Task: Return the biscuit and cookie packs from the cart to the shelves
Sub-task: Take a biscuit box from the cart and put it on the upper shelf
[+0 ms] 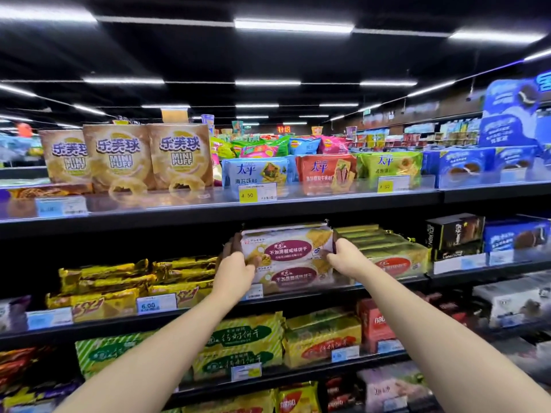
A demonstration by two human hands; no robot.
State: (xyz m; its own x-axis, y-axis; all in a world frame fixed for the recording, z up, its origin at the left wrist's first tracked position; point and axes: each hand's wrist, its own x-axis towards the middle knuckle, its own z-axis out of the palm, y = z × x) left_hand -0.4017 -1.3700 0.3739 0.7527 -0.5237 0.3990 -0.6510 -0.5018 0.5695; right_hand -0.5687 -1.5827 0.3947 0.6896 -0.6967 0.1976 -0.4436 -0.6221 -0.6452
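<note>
- Head view: a biscuit pack [286, 244], white with a dark red oval label, is held at both ends in front of the second shelf [104, 327].
- The pack's left end is grasped by the left hand [238, 269], with the thumb laid on the front face and the fingers curled behind.
- The right end is grasped by the right hand [343, 257] in the same way.
- The held pack is kept level, directly above a matching pack [293, 278] lying on that shelf; whether the two touch cannot be told.
- Yellow wrapped packs [119, 287] are stacked to the left, and green-and-yellow packs [387, 254] just to the right.
- A price tag [156, 304] is clipped to the shelf edge below the yellow packs.
- Brown puff bags [122, 158] are stood upright on the top shelf [179, 213].
</note>
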